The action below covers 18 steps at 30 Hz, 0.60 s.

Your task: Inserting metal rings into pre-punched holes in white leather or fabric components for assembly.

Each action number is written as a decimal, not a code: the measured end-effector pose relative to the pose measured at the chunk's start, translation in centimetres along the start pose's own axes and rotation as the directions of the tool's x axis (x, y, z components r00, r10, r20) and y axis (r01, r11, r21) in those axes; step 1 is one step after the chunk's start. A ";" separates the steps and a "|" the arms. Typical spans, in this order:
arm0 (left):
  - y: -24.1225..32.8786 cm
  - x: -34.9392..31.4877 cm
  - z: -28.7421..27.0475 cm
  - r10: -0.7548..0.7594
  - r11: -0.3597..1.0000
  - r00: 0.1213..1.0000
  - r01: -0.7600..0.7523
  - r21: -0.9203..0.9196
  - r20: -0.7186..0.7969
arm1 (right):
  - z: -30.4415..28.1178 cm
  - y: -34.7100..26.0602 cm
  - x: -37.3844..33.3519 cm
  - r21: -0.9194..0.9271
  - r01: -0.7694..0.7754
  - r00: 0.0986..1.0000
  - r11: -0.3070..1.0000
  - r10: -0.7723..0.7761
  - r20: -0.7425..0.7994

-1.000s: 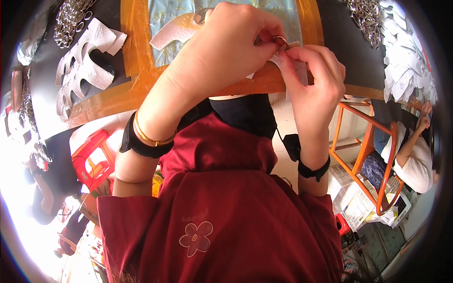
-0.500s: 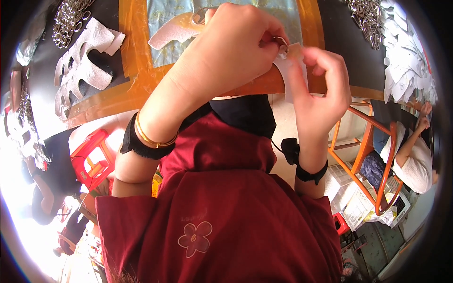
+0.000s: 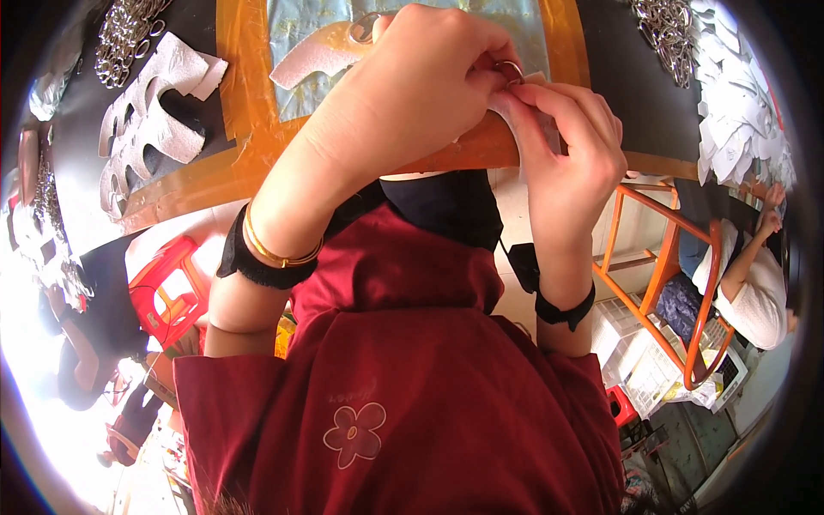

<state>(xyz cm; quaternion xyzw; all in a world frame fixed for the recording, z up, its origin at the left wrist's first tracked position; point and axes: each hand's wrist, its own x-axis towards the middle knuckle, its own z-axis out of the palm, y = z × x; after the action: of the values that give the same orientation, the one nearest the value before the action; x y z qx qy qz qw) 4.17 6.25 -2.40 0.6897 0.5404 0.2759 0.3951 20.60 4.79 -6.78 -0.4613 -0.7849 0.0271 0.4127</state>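
My left hand (image 3: 421,81) is closed, its fingertips pinching a small metal ring (image 3: 511,69) over the near edge of the mat. Pressed against it, my right hand (image 3: 575,142) pinches a thin white strip (image 3: 506,105) at the ring. The fingers hide much of the strip, so I cannot tell whether it passes through the ring. Beside my left hand, a curved pale felt-like piece (image 3: 313,60) lies on the blue patterned mat (image 3: 300,105), with another metal ring (image 3: 362,29) at its end.
Several curved pale pieces (image 3: 172,129) lie stacked at left, near a heap of metal rings (image 3: 120,47). More rings (image 3: 668,39) and a pile of white pieces (image 3: 730,112) are at right. Below the table stand an orange-framed seat (image 3: 665,257) and a red stool (image 3: 163,292). Another person (image 3: 755,300) sits at right.
My right hand has moved slightly left and closed in against my left fingers; its thumb and fingers are now together on the strip. Less of the strip shows. The left hand barely moved.
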 end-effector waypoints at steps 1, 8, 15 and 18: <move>0.0 0.0 0.0 0.007 1.000 1.000 -0.007 0.011 0.003 | -0.2 -0.1 0.1 0.002 -0.028 0.999 1.000 0.028 0.030; 0.1 0.0 0.4 -0.052 0.998 0.999 0.052 -0.026 0.007 | -1.2 0.0 0.4 0.099 -0.144 0.989 0.985 0.138 0.060; 0.0 0.1 0.5 -0.020 0.999 1.000 0.021 0.027 -0.017 | -0.9 1.5 1.7 0.181 -0.072 0.997 0.981 0.065 0.042; -0.3 0.1 0.4 0.035 0.998 0.999 -0.034 0.050 -0.020 | -1.0 1.3 1.7 0.386 -0.346 0.937 0.855 0.295 0.187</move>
<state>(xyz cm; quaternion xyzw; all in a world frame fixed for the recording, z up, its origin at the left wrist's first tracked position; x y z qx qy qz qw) 4.34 6.30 -2.81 0.7054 0.5394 0.2764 0.3673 21.78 6.43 -5.62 -0.4855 -0.6969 0.2886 0.4420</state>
